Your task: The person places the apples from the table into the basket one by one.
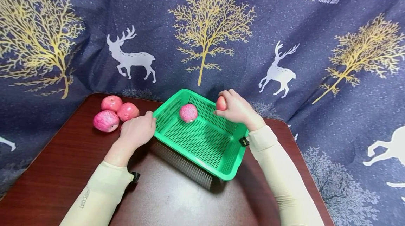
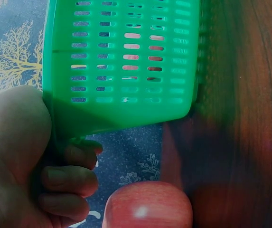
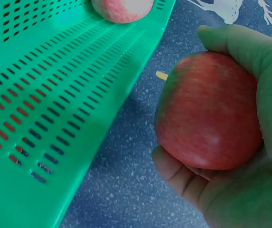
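Observation:
My left hand [image 1: 139, 129] grips the rim of a green plastic basket [image 1: 197, 138] at its left corner. In the left wrist view the fingers curl beneath the rim beside the slotted wall [image 2: 140, 111]. My right hand [image 1: 238, 108] holds a red apple [image 1: 221, 103] over the basket's back right side. The right wrist view shows thumb and fingers around this apple [image 3: 207, 111], its stem pointing toward the basket. One pink-red apple [image 1: 188, 113] lies inside the basket, near the back left corner.
Several more apples [image 1: 106, 121] sit grouped on the dark wooden table [image 1: 63, 162], left of the basket and close to my left hand. Behind the table's back edge hangs a blue cloth [image 1: 177, 68] printed with trees and deer.

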